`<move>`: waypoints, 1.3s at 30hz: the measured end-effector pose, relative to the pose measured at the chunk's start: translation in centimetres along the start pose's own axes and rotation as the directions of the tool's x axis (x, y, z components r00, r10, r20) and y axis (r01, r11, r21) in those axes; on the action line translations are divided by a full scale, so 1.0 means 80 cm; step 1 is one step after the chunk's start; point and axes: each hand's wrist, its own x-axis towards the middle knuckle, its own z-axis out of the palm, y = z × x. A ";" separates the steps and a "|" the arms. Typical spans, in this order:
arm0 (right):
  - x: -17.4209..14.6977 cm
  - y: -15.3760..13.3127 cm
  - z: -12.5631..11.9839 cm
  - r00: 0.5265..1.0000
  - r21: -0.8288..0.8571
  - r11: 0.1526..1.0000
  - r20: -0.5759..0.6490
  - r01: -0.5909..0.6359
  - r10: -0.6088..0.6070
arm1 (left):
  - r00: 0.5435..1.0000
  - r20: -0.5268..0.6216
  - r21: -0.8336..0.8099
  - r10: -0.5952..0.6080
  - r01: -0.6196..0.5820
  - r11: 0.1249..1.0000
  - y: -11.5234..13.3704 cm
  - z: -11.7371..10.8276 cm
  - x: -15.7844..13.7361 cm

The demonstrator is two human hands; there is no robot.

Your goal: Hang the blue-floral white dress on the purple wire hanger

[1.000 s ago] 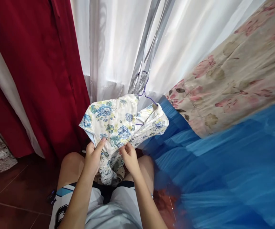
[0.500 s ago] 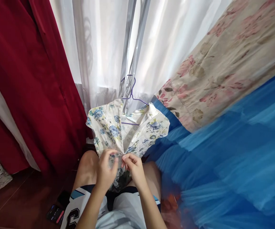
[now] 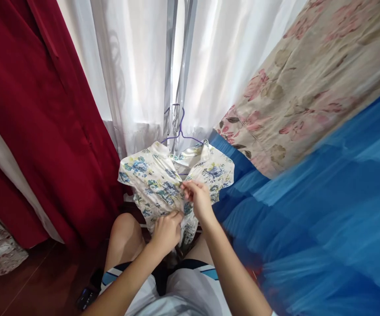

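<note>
My right hand (image 3: 199,198) pinches the white, blue-flowered cloth blouse (image 3: 163,186) mid-front while my left hand (image 3: 167,229) grips lower, probably for tension.

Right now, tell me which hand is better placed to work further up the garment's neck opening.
Likely the right hand: it seems to pinch the garment at the bottom of the neck opening. The left hand touches the front lower down, farther from that opening.
</note>
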 end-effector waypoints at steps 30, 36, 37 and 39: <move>0.047 -0.013 -0.002 0.941 -0.269 0.910 0.212 0.317 -0.265 | 0.698 -0.707 -0.116 0.116 -0.276 0.954 -0.012 -0.219 0.157; 0.009 0.014 -0.034 0.952 -0.249 0.940 0.254 0.233 -0.168 | 0.531 -0.704 -0.597 -0.472 -0.081 0.798 -0.168 -0.217 0.153; 0.004 0.015 -0.037 0.951 -0.235 0.945 0.260 0.228 -0.165 | 0.533 -0.654 -0.660 -0.537 -0.054 0.750 -0.187 -0.197 0.147; -0.002 0.021 -0.044 0.953 -0.211 0.954 0.258 0.214 -0.157 | 0.588 -0.564 -0.725 -0.580 -0.015 0.689 -0.204 -0.149 0.131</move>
